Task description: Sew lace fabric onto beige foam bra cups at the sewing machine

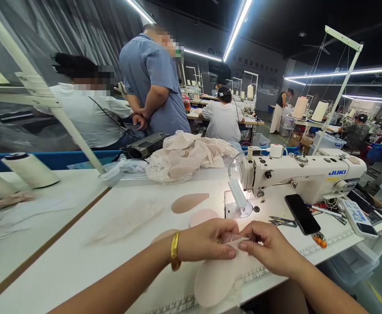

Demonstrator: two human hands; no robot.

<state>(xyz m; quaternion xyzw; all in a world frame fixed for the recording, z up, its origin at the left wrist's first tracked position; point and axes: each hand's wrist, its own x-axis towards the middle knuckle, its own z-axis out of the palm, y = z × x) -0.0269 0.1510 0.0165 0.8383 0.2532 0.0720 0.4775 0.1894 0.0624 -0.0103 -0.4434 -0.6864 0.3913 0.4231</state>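
My left hand (212,240), below a gold bangle (175,250), pinches the edge of a pale pink fabric piece (215,279) between thumb and fingers. Close beside it my right hand (266,244) grips the same edge with thumb and forefinger. The rounded part of the piece hangs down at the table's front edge, over a printed ruler strip (259,277). Behind my hands a beige teardrop-shaped piece (189,203) lies flat, next to a partly hidden pink piece (207,216). A sheer fabric piece (128,222) is spread farther left.
A sewing machine (295,172) stands right of centre, its needle area lit. Thread snips (282,221) and a black phone (302,213) lie before it. Lace-edged fabric (191,155) is heaped at the back. Thread cones (30,174) stand at left. Several people are nearby, one standing (155,78).
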